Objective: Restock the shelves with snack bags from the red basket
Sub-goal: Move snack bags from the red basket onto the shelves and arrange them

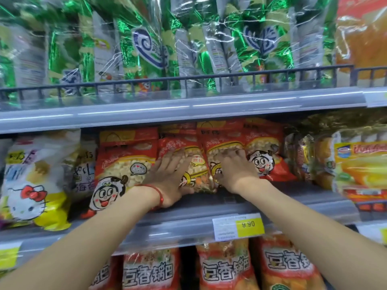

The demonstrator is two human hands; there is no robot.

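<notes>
I see four red snack bags on the middle shelf. My left hand lies flat, fingers spread, on one; my right hand curls over the next. The price tag reads 9.90.

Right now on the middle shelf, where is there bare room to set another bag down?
One bare strip of dark shelf deck lies in front of the red cartoon snack bags, right of the right hand, bordered by the yellow packs. Left of the left hand, the big red bag and Hello Kitty bag crowd the edge.
</notes>
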